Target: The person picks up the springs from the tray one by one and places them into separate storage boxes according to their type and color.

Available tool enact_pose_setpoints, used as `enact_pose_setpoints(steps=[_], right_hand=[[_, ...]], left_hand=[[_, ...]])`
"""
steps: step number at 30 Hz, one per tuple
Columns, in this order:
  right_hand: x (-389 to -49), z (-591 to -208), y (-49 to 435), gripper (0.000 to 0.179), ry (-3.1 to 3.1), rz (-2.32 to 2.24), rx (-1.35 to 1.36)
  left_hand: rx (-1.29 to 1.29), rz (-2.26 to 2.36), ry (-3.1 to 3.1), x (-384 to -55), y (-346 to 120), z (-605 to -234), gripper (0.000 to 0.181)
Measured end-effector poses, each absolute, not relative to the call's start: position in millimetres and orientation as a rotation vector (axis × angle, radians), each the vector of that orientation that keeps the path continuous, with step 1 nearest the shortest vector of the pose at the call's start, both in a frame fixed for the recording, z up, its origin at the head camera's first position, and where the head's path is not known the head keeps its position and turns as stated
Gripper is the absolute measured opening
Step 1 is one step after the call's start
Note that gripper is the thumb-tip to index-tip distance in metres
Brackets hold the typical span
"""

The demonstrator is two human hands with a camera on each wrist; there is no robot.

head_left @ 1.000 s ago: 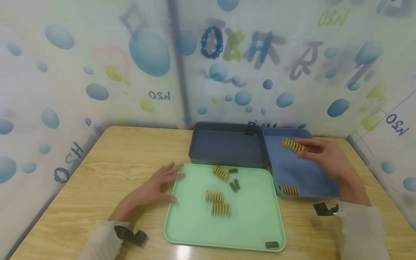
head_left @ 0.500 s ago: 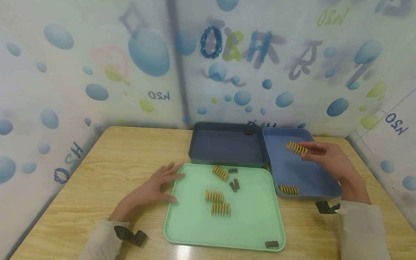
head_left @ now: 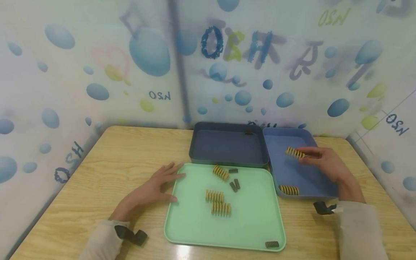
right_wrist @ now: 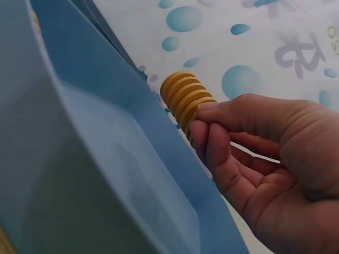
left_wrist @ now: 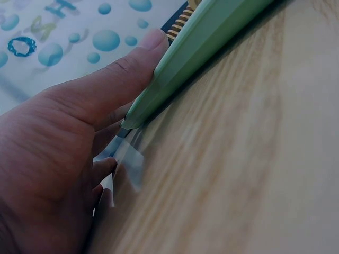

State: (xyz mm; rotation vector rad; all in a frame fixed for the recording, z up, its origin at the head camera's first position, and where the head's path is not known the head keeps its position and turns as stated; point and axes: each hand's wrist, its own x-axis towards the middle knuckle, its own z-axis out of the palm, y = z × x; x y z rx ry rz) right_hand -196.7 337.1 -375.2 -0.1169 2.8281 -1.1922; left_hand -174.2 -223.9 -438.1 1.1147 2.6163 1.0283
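Observation:
My right hand [head_left: 325, 160] pinches one end of a yellow coil spring [head_left: 294, 152] over the blue tray [head_left: 302, 177]; the right wrist view shows the spring [right_wrist: 185, 98] between thumb and fingertips. Another yellow spring [head_left: 289, 190] lies in that tray's near left corner. My left hand [head_left: 152, 187] rests with spread fingers at the left edge of the green tray [head_left: 191, 227], its thumb [left_wrist: 153, 41] on the rim in the left wrist view. On the green tray lie yellow springs [head_left: 221, 209] and small dark springs [head_left: 236, 184], one dark spring [head_left: 272, 244] at the near right corner.
A dark grey-blue tray [head_left: 227, 146] stands behind the green one, with a small dark spring [head_left: 248, 133] in its far right corner. The trays sit close together on a wooden table [head_left: 136, 148]. A patterned wall [head_left: 130, 101] rises behind.
My right hand, with the yellow spring, first shifted slightly right and has since lowered a little over the blue tray. The left hand has stayed in place.

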Motion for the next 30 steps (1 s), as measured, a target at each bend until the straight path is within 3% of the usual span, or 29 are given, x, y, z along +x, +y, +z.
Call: enact_pose_setpoints(steps=[30], right_hand=[[-208, -405, 330, 0.053, 2.662, -1.276, -0.207]], left_hand=[[1.101, 1.026, 2.622, -175, -225, -440, 0.079]])
